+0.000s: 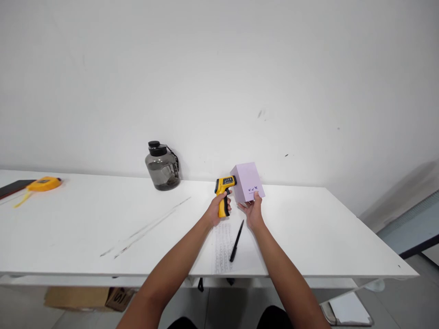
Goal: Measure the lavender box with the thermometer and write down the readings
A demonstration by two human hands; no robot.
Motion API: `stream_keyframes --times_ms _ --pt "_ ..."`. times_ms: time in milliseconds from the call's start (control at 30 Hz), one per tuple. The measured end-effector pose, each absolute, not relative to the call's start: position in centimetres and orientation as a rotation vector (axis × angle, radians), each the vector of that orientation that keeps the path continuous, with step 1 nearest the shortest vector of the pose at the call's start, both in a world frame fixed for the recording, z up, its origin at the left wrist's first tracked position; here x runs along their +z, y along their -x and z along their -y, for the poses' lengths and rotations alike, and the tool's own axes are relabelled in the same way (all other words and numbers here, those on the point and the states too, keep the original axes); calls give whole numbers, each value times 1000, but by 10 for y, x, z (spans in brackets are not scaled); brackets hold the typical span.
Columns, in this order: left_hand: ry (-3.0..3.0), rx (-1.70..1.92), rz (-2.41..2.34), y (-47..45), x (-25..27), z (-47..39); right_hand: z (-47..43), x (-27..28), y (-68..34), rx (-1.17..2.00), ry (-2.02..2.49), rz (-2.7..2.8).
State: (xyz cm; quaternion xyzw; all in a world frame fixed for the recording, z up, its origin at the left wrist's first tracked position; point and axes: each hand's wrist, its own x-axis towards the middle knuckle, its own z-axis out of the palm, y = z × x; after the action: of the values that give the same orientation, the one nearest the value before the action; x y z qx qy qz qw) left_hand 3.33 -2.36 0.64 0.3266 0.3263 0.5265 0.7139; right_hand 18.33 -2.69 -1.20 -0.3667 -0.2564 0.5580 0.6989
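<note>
My left hand (216, 208) is wrapped round the grip of a yellow and black infrared thermometer (223, 183). Its nose points right, close to the side of a lilac box (247, 179); whether the two touch I cannot tell. My right hand (253, 210) holds that box from below, thumb on the front face beside small dark marks. The box is tilted, near the wall. Between my forearms, a black pen (236, 241) lies on a sheet of paper (223, 249) covered in handwriting too small to read.
A grey see-through water jug (162, 169) with a black lid stands by the wall. Far left, an orange tape measure (44, 184) sits beside a dark flat object (13, 187). Below the white table (120, 219) are a cardboard box (77, 298) and a white pad (350, 309).
</note>
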Motion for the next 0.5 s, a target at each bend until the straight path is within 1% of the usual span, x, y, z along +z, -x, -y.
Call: stream_keyframes --times_ms 500 --pt "-759 1151 -733 -33 6 24 24 -13 -185 1237 839 548"
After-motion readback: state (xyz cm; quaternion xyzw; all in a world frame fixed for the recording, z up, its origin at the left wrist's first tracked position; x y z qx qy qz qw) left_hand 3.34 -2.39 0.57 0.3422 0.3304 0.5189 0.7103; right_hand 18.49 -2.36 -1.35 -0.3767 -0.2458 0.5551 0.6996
